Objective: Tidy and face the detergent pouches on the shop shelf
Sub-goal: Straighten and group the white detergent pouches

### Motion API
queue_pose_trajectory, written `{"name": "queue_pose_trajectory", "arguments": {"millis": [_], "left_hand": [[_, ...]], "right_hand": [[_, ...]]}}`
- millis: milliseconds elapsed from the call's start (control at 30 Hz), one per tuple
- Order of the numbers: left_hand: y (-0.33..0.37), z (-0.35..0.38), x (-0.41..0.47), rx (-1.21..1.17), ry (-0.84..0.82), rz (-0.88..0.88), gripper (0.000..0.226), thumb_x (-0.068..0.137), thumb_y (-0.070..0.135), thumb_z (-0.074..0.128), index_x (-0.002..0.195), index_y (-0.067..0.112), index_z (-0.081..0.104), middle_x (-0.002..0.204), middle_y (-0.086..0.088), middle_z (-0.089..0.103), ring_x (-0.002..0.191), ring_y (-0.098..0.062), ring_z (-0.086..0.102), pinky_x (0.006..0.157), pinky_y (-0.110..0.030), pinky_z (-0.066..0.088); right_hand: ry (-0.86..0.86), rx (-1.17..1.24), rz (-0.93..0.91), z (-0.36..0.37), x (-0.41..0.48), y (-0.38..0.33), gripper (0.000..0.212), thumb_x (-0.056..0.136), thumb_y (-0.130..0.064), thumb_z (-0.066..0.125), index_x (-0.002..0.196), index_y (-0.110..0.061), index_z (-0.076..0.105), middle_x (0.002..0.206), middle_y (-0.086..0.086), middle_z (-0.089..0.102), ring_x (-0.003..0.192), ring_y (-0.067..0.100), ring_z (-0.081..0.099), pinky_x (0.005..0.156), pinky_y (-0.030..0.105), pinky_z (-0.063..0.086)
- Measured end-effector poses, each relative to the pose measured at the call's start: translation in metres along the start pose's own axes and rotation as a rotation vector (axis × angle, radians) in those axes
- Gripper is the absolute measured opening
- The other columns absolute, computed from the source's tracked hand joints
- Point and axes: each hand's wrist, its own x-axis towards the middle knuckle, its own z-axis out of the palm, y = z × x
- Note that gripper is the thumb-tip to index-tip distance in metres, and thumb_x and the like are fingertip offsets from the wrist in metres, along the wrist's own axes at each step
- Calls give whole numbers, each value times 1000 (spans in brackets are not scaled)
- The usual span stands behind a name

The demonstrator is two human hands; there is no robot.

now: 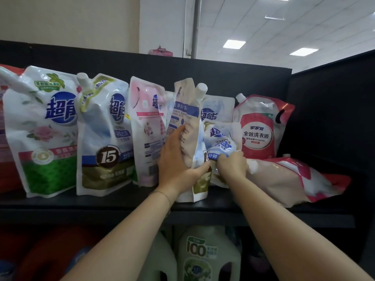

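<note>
My left hand (178,159) gripped the turned pouch (189,138) upright on the shelf (121,201), while just right of it my right hand (231,166) pinched a slumped pouch (220,138).

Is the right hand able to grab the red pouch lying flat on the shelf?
Probably yes. The right hand is right beside the fallen red pouch, with nothing between them, but it is busy gripping a small blue-and-white pouch and would have to let go first.
</note>
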Motion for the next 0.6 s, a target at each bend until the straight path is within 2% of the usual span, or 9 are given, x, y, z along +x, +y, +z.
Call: {"name": "queue_pose_trajectory", "arguments": {"millis": [133,233,333,400,467,533,600], "left_hand": [[-2,6,-1,-7,40,-5,95,59,41,85,138,30,33,136,13,46,125,-10,45,104,-41,41],[-1,6,-2,0,40,-24,96,60,40,86,138,33,32,137,15,44,126,-7,44,106,-38,40],[-1,5,-1,-19,32,-32,95,60,39,86,137,36,32,136,17,44,125,-4,44,106,-37,40],[-2,4,-1,-27,31,-40,95,60,39,87,137,39,31,135,18,43,126,-3,43,106,-36,40],[-4,3,-1,-44,30,-45,95,59,38,87,136,40,31,134,21,42,125,3,41,106,-28,38],[-4,1,-1,-60,29,-49,95,59,35,88,134,42,30,129,28,40,121,12,39,101,-14,33],[-4,1,0,-73,29,-44,95,59,33,88,133,44,29,127,33,38,120,17,37,97,-3,29]], "right_hand": [[-32,44,1,0,5,6,55,88,-27,59,129,5,40,132,26,48,120,40,47,98,40,39],[-69,183,93,-4,17,8,59,73,-25,72,124,-3,50,116,16,63,104,32,61,82,33,50],[-124,330,173,-7,19,1,59,64,-23,76,117,-7,55,103,10,67,90,27,66,77,35,56],[-195,508,239,-9,17,-5,53,58,-28,82,105,-12,61,93,8,69,77,24,68,70,35,58],[-321,692,334,-12,18,-12,46,61,-33,82,97,-13,61,72,4,66,57,15,62,51,24,51],[-418,798,385,-14,20,-16,37,75,-35,75,98,-12,58,48,-3,48,37,8,42,35,18,34],[-391,817,382,-14,22,-17,41,81,-41,70,105,-10,59,50,-2,44,38,10,36,32,15,28]]}}
